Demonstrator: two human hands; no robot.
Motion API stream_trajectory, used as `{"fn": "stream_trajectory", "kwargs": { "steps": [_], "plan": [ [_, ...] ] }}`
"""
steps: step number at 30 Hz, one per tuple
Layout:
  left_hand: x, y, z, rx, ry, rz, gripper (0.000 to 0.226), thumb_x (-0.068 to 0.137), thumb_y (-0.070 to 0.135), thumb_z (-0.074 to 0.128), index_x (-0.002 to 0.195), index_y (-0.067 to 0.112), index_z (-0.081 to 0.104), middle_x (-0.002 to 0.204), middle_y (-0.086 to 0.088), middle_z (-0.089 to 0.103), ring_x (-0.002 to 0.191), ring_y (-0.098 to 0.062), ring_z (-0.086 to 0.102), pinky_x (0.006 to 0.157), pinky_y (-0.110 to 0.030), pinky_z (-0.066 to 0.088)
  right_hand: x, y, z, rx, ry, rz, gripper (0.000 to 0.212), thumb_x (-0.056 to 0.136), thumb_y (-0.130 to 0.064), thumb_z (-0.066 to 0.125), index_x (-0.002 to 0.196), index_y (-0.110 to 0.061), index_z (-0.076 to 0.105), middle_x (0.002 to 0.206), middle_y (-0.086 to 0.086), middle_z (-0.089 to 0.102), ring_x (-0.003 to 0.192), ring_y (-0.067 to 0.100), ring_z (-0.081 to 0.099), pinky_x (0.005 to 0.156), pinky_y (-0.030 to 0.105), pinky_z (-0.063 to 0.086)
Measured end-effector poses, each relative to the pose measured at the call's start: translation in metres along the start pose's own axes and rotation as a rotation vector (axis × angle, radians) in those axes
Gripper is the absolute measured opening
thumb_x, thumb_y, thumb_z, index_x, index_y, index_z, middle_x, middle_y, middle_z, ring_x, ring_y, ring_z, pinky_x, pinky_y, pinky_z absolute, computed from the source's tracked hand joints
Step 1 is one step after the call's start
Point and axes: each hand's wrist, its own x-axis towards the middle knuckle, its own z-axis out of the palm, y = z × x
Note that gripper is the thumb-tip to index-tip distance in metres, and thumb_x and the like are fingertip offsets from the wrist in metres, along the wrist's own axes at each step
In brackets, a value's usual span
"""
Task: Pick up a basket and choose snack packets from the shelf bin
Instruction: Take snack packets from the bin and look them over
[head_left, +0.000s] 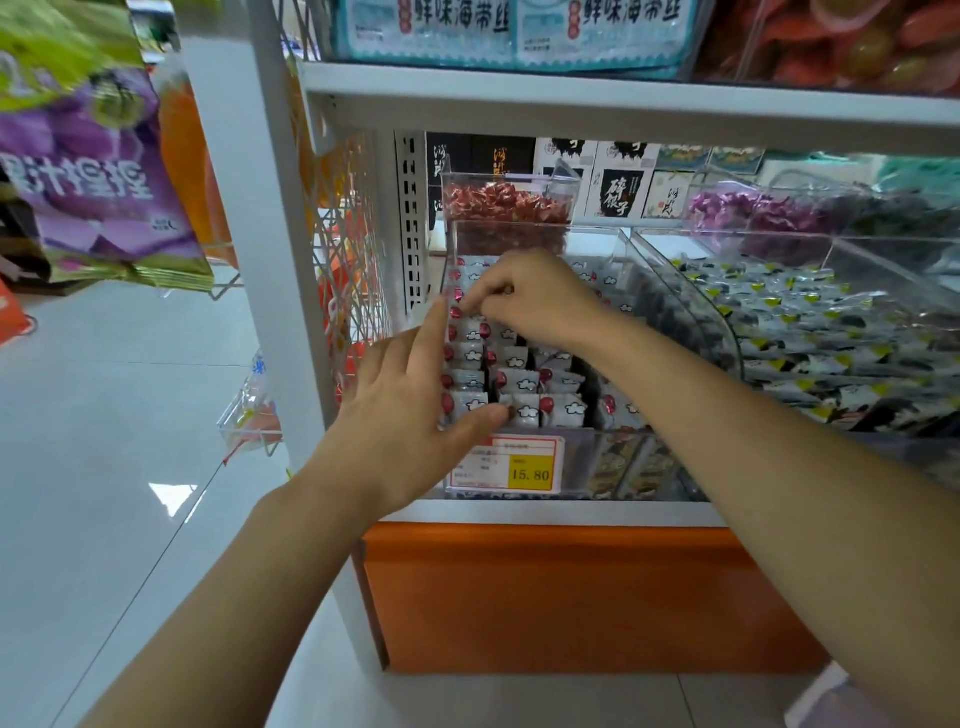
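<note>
Snack packets (519, 387) fill the clear bin (587, 462). The right hand (540, 296) pinches one of them, and the left hand (405, 415) presses spread, straight fingers against the bin's front. A price tag (524, 465) sits on the bin.

The right hand (540, 301) covers the upper rows of snack packets (511, 387) in the clear bin (582, 457). Its curled fingertips face away from the camera, so it cannot be determined whether they pinch a packet. The left hand (410, 415) hides the left part of the price label (524, 462), and the label's small print is illegible. The purple bag (88, 171) is blurred and cut off by the left edge. The top-shelf packs (509, 31) are cut off by the top edge. The neighbouring bin (831, 240) runs past the right edge.
</note>
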Motion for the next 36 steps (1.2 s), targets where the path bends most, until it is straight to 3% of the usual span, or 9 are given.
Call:
{"fn": "stream_trajectory", "kwargs": {
  "steps": [4, 8, 11, 13, 18, 22, 26, 29, 36],
  "plan": [
    [-0.001, 0.002, -0.001, -0.016, -0.001, -0.003, 0.102, 0.065, 0.077, 0.028, 0.147, 0.031, -0.011, 0.152, -0.002, 0.023, 0.134, -0.013, 0.014, 0.110, -0.041, 0.015, 0.020, 0.005, 0.008, -0.116, -0.023, 0.025, 0.013, 0.085, -0.026, 0.066, 0.086, -0.015, 0.075, 0.094, -0.003, 0.071, 0.101, 0.015, 0.058, 0.099, 0.038, 0.043],
    [-0.001, 0.002, -0.001, -0.015, 0.017, 0.011, 0.098, 0.071, 0.070, 0.036, 0.148, 0.030, -0.009, 0.152, -0.002, 0.022, 0.135, -0.015, 0.015, 0.110, -0.039, 0.015, 0.026, 0.003, 0.019, -0.295, -0.026, 0.004, 0.008, 0.078, -0.032, 0.073, 0.081, -0.025, 0.071, 0.101, -0.002, 0.067, 0.111, 0.020, 0.046, 0.091, 0.034, 0.038],
    [-0.001, 0.002, -0.002, -0.020, 0.040, 0.011, 0.095, 0.073, 0.068, 0.040, 0.148, 0.030, -0.005, 0.154, -0.001, 0.019, 0.138, -0.018, 0.014, 0.111, -0.041, 0.016, 0.019, -0.002, 0.009, 0.028, 0.053, 0.004, 0.005, 0.085, -0.015, 0.066, 0.084, -0.011, 0.069, 0.092, 0.002, 0.067, 0.085, 0.010, 0.057, 0.079, 0.027, 0.049],
    [0.001, 0.003, -0.004, -0.030, 0.122, -0.004, 0.090, 0.078, 0.061, 0.045, 0.149, 0.026, 0.003, 0.154, -0.002, 0.019, 0.139, -0.019, 0.014, 0.111, -0.039, 0.015, 0.006, -0.005, -0.004, 0.233, 0.172, 0.040, 0.005, 0.087, -0.013, 0.062, 0.083, -0.011, 0.064, 0.084, -0.005, 0.062, 0.072, 0.001, 0.053, 0.065, 0.012, 0.042],
    [0.002, 0.013, -0.012, -0.108, 0.393, -0.024, 0.060, 0.089, 0.041, 0.052, 0.142, 0.016, 0.035, 0.139, -0.004, 0.038, 0.128, -0.020, 0.034, 0.105, -0.026, 0.025, -0.049, -0.002, -0.026, 0.690, 0.465, 0.152, 0.008, 0.091, -0.007, 0.055, 0.084, -0.009, 0.058, 0.078, 0.002, 0.060, 0.053, 0.005, 0.055, 0.051, 0.021, 0.051],
    [-0.004, 0.030, -0.012, -0.245, 0.316, -0.012, 0.049, 0.091, 0.042, 0.045, 0.135, 0.020, 0.046, 0.111, 0.009, 0.044, 0.096, 0.005, 0.049, 0.083, -0.004, 0.037, -0.092, 0.000, -0.032, 1.108, 0.444, 0.276, 0.010, 0.092, -0.006, 0.052, 0.087, -0.004, 0.061, 0.074, 0.006, 0.061, 0.057, 0.008, 0.057, 0.052, 0.019, 0.051],
    [-0.008, 0.041, -0.010, -0.582, 0.226, -0.040, 0.021, 0.094, 0.030, 0.045, 0.105, 0.026, 0.062, 0.070, 0.014, 0.060, 0.061, 0.001, 0.054, 0.055, -0.012, 0.044, -0.117, 0.002, -0.032, 1.406, 0.423, 0.420, 0.013, 0.090, -0.006, 0.054, 0.080, -0.004, 0.063, 0.069, 0.005, 0.062, 0.053, 0.008, 0.059, 0.049, 0.018, 0.051],
    [-0.012, 0.043, -0.011, -0.812, 0.206, -0.143, 0.015, 0.093, 0.023, 0.050, 0.096, 0.018, 0.064, 0.073, 0.002, 0.064, 0.059, -0.004, 0.059, 0.054, -0.022, 0.052, -0.125, 0.005, -0.032, 1.539, 0.398, 0.487, 0.011, 0.084, -0.003, 0.058, 0.076, 0.000, 0.066, 0.066, 0.007, 0.064, 0.053, 0.009, 0.063, 0.049, 0.017, 0.052],
    [-0.014, 0.043, -0.011, -1.165, 0.155, -0.290, 0.012, 0.091, 0.016, 0.053, 0.093, 0.012, 0.064, 0.077, -0.007, 0.059, 0.058, -0.009, 0.058, 0.052, -0.017, 0.050, -0.132, 0.006, -0.030, 1.770, 0.304, 0.551, 0.011, 0.062, 0.001, 0.061, 0.070, 0.005, 0.067, 0.065, 0.014, 0.069, 0.058, 0.016, 0.069, 0.049, 0.019, 0.054]
  ]
}}
